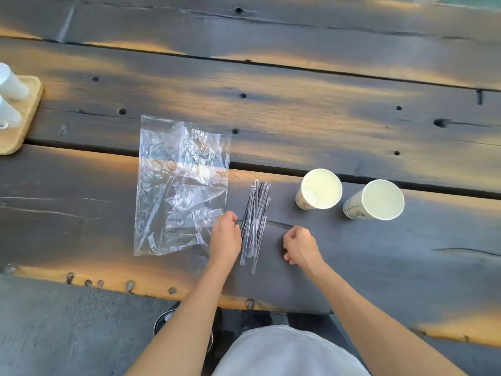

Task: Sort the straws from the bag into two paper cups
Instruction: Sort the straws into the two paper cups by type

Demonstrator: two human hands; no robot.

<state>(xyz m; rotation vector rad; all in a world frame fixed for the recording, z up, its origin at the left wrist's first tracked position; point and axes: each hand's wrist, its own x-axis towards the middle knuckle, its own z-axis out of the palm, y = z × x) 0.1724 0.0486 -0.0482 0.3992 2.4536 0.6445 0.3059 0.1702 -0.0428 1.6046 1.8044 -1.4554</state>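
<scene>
Several wrapped dark straws (255, 223) lie in a loose bundle on the dark wooden table (271, 109). Left of them a clear plastic bag (179, 185) lies flat and crumpled. Two white paper cups stand upright to the right: the nearer cup (320, 189) and the far-right cup (379, 200), both with nothing inside. My left hand (226, 237) rests at the bundle's left side, fingers curled down against the straws and the bag's edge. My right hand (299, 245) hovers right of the bundle, fingers curled in, apart from the straws.
A light wooden tray (25, 118) with white cylinders (10, 82) sits at the table's left edge. The table's front edge runs just below my hands, with grey pavement and a round object underneath.
</scene>
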